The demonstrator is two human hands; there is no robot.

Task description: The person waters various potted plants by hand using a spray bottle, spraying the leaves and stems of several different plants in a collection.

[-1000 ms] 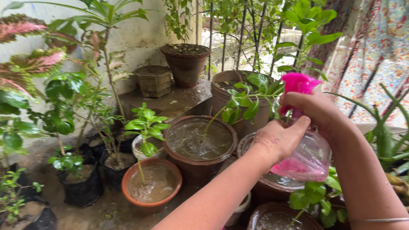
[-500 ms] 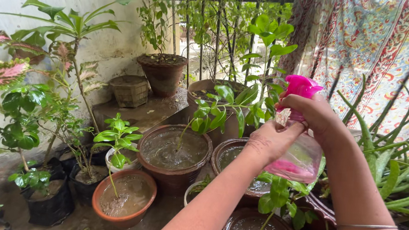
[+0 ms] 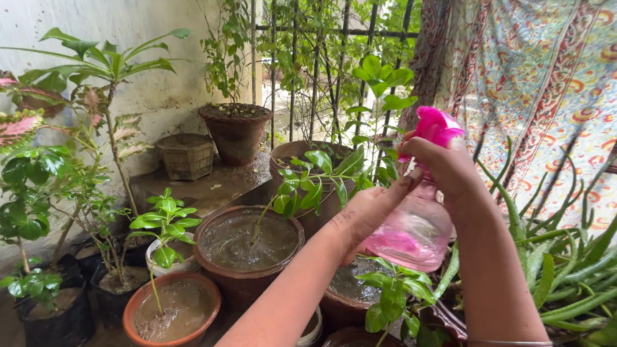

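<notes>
Two hands, one pink spray bottle [image 3: 413, 229].
Right hand [image 3: 444, 169] gripping its neck, left hand [image 3: 372, 208] cupping its side; five round clay pots [image 3: 242, 271] below.

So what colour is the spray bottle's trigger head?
Bright pink, on a clear pink-tinted spray bottle held by both hands; the trigger head shows in the head view.

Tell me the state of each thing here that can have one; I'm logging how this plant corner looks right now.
Clear pink plastic spray bottle: upright, held off the ground, part full.
Right hand: gripped round the bottle's neck.
Left hand: against the bottle's side.
Large brown clay pot: flooded with muddy water.
Orange clay pot: waterlogged.
Patterned cloth: hanging.
</notes>
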